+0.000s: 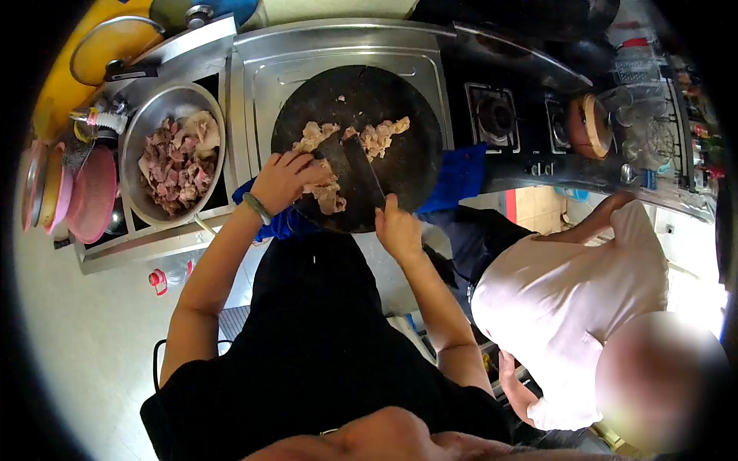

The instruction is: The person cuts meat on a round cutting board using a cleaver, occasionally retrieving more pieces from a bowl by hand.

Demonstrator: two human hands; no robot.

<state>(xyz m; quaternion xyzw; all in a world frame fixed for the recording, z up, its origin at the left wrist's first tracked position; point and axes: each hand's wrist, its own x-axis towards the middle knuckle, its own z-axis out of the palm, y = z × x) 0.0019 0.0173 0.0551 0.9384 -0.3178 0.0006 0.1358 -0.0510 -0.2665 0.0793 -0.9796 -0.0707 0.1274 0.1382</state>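
A round dark chopping board (338, 100) lies in front of me over the steel counter. My right hand (398, 229) is wrapped around the handle of a knife (364, 170), whose dark blade slants up and left across the board. My left hand (287, 183) rests on pieces of meat (329, 198) at the board's left side, its fingers bent over them and partly hidden. Near the blade's tip sits a heap of chopped meat (380, 140). Another piece of meat (315, 136) lies just above my left fingers.
At left, a steel bowl (132, 131) holds cut meat. Pink baskets (94, 192) stand farther left. Blue cloth (455, 178) shows beside the board. Right are gas burners (493, 115) and a brown pot (588, 127). A person in a white shirt (569, 292) bends close on my right.
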